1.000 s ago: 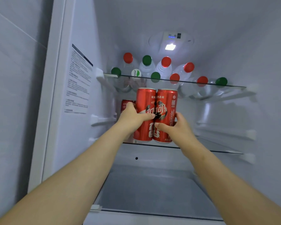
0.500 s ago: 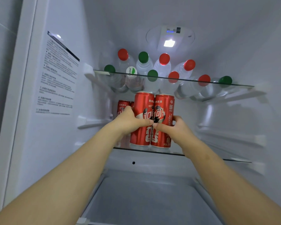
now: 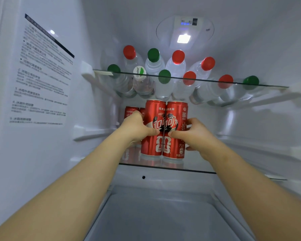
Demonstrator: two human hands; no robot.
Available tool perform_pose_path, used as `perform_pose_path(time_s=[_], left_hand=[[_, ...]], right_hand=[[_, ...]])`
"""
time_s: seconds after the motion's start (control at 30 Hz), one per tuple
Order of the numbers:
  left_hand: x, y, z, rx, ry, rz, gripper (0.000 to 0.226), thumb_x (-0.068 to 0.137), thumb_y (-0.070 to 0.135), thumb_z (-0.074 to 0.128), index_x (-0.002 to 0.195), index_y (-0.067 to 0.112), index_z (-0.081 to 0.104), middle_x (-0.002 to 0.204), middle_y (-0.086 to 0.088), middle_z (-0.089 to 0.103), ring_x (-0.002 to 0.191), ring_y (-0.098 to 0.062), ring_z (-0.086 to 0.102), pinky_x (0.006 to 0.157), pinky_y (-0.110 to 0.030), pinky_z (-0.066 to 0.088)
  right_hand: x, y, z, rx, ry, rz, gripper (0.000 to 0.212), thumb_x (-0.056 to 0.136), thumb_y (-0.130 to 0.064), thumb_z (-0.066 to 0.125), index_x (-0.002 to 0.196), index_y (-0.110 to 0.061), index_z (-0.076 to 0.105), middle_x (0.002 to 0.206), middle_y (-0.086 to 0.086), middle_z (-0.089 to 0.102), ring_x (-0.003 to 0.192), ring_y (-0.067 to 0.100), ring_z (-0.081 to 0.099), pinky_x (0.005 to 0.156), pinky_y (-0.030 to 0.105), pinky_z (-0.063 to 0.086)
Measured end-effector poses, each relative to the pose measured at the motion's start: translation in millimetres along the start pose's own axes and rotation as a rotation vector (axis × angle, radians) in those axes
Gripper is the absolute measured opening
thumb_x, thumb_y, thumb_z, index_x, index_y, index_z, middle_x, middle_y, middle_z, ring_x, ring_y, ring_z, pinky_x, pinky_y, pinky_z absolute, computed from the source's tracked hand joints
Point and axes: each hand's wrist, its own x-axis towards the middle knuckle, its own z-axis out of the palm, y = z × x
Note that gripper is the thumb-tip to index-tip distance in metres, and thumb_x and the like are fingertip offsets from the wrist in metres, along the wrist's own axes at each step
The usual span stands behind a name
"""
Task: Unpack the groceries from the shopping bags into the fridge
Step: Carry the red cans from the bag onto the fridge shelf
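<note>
Two tall red cola cans stand upright side by side on the middle glass shelf [image 3: 195,166] of the open fridge. My left hand [image 3: 137,126] wraps the left can [image 3: 154,146], thumb across its front. My right hand [image 3: 195,134] holds the right can [image 3: 175,112] from the right side. The two cans touch each other. Behind my left hand, more red cans [image 3: 131,112] stand at the back left, partly hidden.
Several water bottles [image 3: 177,65] with red and green caps lie on the upper glass shelf [image 3: 268,86]. A printed label [image 3: 42,75] covers the left inner wall. Below is an empty lower compartment [image 3: 155,214]. Shelf rails [image 3: 261,146] line the right wall.
Both hands have pushed the two cans a little deeper onto the middle shelf. The camera has moved closer into the fridge.
</note>
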Motion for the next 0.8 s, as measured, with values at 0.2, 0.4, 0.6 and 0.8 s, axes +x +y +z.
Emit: perform_pose_path(time_s=[0.2, 0.4, 0.6, 0.8], left_hand=[[29, -5, 13, 0.099, -0.026, -0.083, 0.05, 0.075, 0.023, 0.078, 0.114, 0.009, 0.05, 0.108, -0.008, 0.061, 0.095, -0.026, 0.062, 0.08, -0.044, 0.056], [56, -5, 24, 0.125, -0.074, -0.139, 0.049, 0.078, 0.016, 0.075, 0.117, 0.005, 0.048, 0.113, -0.012, 0.06, 0.101, -0.029, 0.062, 0.087, -0.044, 0.054], [73, -3, 33, 0.285, -0.086, -0.151, 0.064, 0.078, 0.024, 0.075, 0.129, 0.004, 0.043, 0.128, -0.014, 0.054, 0.114, -0.031, 0.055, 0.095, -0.044, 0.049], [91, -12, 38, 0.417, -0.116, -0.151, 0.054, 0.084, 0.029, 0.069, 0.125, 0.004, 0.045, 0.123, -0.015, 0.057, 0.11, -0.03, 0.058, 0.095, -0.04, 0.048]], right_hand=[[25, 7, 7, -0.085, 0.022, 0.038, 0.062, 0.076, -0.021, 0.075, 0.125, -0.015, 0.038, 0.105, -0.001, 0.051, 0.088, 0.015, 0.049, 0.074, 0.033, 0.044], [46, 13, 12, -0.206, 0.034, 0.042, 0.062, 0.078, -0.022, 0.074, 0.125, -0.012, 0.036, 0.123, 0.008, 0.054, 0.102, 0.024, 0.056, 0.078, 0.036, 0.046], [63, 10, 13, -0.334, 0.008, 0.063, 0.063, 0.077, -0.022, 0.075, 0.126, -0.009, 0.036, 0.122, 0.01, 0.055, 0.107, 0.026, 0.057, 0.074, 0.033, 0.045], [79, 12, 18, -0.452, -0.014, 0.125, 0.07, 0.078, -0.026, 0.073, 0.131, -0.007, 0.03, 0.124, 0.014, 0.054, 0.108, 0.03, 0.058, 0.077, 0.036, 0.047]])
